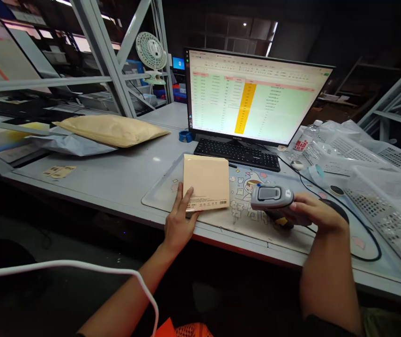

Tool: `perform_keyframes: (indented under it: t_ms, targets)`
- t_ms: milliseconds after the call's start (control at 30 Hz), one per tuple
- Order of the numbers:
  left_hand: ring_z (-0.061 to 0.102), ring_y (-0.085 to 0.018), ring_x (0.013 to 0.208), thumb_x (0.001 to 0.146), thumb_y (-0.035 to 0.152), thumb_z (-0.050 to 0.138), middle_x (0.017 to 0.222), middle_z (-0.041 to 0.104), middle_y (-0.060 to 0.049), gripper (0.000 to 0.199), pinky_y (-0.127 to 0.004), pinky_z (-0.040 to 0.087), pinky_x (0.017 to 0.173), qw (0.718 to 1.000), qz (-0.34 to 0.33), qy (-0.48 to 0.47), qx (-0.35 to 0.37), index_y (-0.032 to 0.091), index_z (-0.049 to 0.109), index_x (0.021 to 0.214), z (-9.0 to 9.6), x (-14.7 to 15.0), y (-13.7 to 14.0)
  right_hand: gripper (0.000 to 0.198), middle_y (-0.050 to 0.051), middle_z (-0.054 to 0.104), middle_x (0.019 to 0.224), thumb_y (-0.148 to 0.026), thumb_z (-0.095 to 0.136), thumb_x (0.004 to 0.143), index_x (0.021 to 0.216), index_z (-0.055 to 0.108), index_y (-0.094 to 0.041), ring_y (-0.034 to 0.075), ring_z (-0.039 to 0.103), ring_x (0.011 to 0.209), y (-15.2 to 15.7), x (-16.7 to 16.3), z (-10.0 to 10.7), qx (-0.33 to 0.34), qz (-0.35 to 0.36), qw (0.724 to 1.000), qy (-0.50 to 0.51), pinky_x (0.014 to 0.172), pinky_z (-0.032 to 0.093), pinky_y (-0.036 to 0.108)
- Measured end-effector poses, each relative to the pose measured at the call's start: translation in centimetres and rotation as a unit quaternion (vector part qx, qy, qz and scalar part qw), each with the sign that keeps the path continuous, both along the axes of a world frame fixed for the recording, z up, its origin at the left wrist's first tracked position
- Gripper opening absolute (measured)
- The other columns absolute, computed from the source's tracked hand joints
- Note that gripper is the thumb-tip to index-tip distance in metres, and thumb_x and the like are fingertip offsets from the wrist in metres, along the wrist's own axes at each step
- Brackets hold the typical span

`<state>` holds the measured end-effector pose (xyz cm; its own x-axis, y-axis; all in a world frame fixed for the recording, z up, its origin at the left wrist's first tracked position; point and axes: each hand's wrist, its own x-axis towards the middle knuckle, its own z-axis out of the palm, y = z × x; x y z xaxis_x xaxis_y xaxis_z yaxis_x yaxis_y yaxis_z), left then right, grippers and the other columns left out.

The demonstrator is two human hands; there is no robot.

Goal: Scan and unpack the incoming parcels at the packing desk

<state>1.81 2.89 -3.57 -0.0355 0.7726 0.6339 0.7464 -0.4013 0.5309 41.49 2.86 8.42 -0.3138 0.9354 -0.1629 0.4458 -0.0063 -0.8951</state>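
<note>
My left hand [180,217] grips the near left corner of a flat tan box [206,182], fingers on top and thumb at its front edge. Small print and a barcode run along the box's near edge. In my right hand [322,213] is a grey handheld barcode scanner [272,196], its head pointing left toward the box. My fingers wrap round its handle, which is partly hidden. Both the box and the scanner are over a printed desk mat [165,189].
A monitor [218,103] showing a spreadsheet stands behind a black keyboard [237,153]. White perforated baskets [390,210] and a plastic bottle [306,138] are at right. A padded tan mailer [112,129] lies at left, near a small fan [151,51]. A black cable [365,224] loops over the mat.
</note>
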Motion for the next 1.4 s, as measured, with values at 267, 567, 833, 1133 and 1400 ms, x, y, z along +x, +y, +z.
perform_keyframes:
  t_ms: [267,567,833,1133,1400]
  targets:
    - [0.054,-0.033,0.147,0.099,0.028,0.074,0.175,0.032,-0.003,0.075,-0.038,0.067,0.097,1.000,0.006,0.005,0.017,0.038,0.042,0.166,-0.3,-0.2,0.1,0.050,0.008,0.068,0.085,-0.068,0.059,0.098,0.100,0.072,-0.020,0.022,0.064,0.073,2.1,-1.6,-1.5,0.085,-0.020,0.989,-0.122,0.065,0.051,0.031]
    - [0.079,-0.033,0.107,0.095,0.068,0.069,0.132,0.076,-0.011,0.073,-0.040,0.068,0.087,1.000,-0.014,-0.002,0.025,0.024,0.061,0.153,-1.1,-1.2,0.4,0.058,0.026,0.066,0.141,-0.039,0.054,0.104,0.150,0.052,-0.006,0.040,0.064,0.131,7.1,-0.4,-7.1,0.095,-0.322,0.829,-0.446,0.105,0.051,0.047]
    - [0.066,-0.040,0.133,0.091,0.051,0.083,0.144,0.068,-0.015,0.068,-0.047,0.066,0.095,0.997,0.021,0.077,0.016,0.021,0.065,0.149,-1.6,-0.6,1.2,0.056,0.025,0.058,0.151,-0.035,0.047,0.107,0.156,0.049,-0.007,0.036,0.054,0.142,9.1,-2.8,-3.9,0.160,-0.341,0.806,-0.456,0.117,0.042,0.045]
    - [0.065,-0.040,0.135,0.089,0.045,0.086,0.148,0.064,-0.019,0.067,-0.051,0.063,0.103,0.995,0.019,0.089,-0.031,0.019,0.067,0.148,-0.9,-0.5,1.3,0.054,0.024,0.066,0.143,-0.024,0.066,0.098,0.150,0.058,-0.010,0.034,0.064,0.132,18.1,-8.8,-3.0,0.095,-0.211,0.882,-0.411,0.110,0.048,0.040]
    - [0.065,-0.041,0.135,0.089,0.045,0.086,0.148,0.065,-0.019,0.067,-0.051,0.064,0.100,0.996,0.016,0.091,-0.009,0.019,0.067,0.148,-1.3,-0.5,1.3,0.055,0.025,0.069,0.133,-0.035,0.068,0.096,0.146,0.061,-0.012,0.033,0.067,0.127,17.6,-10.4,-2.2,0.079,-0.227,0.904,-0.354,0.106,0.051,0.041]
